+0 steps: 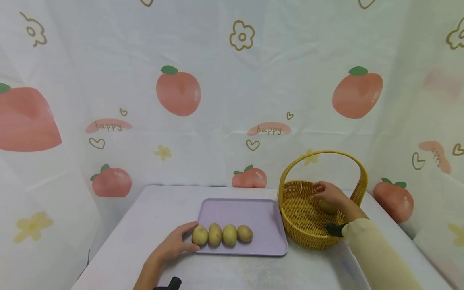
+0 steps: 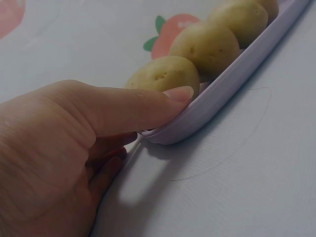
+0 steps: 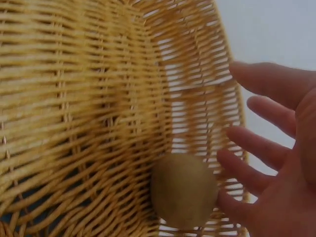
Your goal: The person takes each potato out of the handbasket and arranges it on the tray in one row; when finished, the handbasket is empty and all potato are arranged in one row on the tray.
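My left hand (image 1: 173, 242) holds the near left corner of a lilac tray (image 1: 261, 225). In the left wrist view its thumb (image 2: 143, 106) lies along the rim, beside the end potato (image 2: 165, 74); the index finger is partly hidden. Several potatoes stand in a row along the tray's near side, among them one at the row's right end (image 1: 245, 233). My right hand (image 1: 331, 195) is over a yellow wicker basket (image 1: 302, 231), fingers spread and holding nothing. Below it, a single potato (image 3: 183, 190) lies against the basket's inner wall, partly covered by the hand in the head view.
The basket's tall arched handle (image 1: 322, 152) rises over the right forearm. The basket stands close by the tray's right edge on a white table (image 1: 163, 205). Behind hangs a white curtain (image 1: 217, 153) printed with fruit and flowers.
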### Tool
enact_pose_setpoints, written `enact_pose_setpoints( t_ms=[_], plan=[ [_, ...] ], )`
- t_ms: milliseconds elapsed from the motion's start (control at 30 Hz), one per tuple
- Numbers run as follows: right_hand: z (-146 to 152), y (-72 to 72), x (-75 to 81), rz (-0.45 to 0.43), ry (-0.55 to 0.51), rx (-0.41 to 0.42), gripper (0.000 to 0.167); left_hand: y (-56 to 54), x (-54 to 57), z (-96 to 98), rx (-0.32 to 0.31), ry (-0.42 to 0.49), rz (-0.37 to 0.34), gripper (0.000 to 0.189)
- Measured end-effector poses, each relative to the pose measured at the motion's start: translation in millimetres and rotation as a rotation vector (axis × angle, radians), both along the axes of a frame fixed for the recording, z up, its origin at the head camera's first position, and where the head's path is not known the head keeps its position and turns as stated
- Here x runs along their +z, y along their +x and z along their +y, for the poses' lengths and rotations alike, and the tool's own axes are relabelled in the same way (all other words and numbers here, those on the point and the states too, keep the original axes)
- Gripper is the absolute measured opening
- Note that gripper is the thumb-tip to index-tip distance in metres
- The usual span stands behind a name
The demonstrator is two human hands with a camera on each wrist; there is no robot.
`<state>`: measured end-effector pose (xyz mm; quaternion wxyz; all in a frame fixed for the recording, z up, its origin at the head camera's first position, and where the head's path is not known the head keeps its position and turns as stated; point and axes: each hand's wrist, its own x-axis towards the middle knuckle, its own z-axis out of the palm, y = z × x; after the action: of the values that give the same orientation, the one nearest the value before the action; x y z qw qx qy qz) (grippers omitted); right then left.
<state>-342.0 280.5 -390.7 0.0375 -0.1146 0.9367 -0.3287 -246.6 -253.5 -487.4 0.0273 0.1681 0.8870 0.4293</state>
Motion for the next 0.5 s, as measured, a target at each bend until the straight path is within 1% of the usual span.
enact_pose_setpoints(
  t_ms=[167,367,500],
  plan=[
    [2.3,-0.8,-3.3,-0.056,0.025,0.082,0.061,0.8,0.3,-0.2,0.004,-0.003,0.003,0.081],
    [4.9,-3.5,-5.7,-0.103,0.087,0.104,0.064,0.3,0.2,-0.4,-0.014,0.007,0.013,0.081],
    [6.0,-3.8,-7.5,-0.122,0.173,0.135,0.061,-0.2,0.7,-0.3,-0.011,0.000,0.009,0.081]
  ],
)
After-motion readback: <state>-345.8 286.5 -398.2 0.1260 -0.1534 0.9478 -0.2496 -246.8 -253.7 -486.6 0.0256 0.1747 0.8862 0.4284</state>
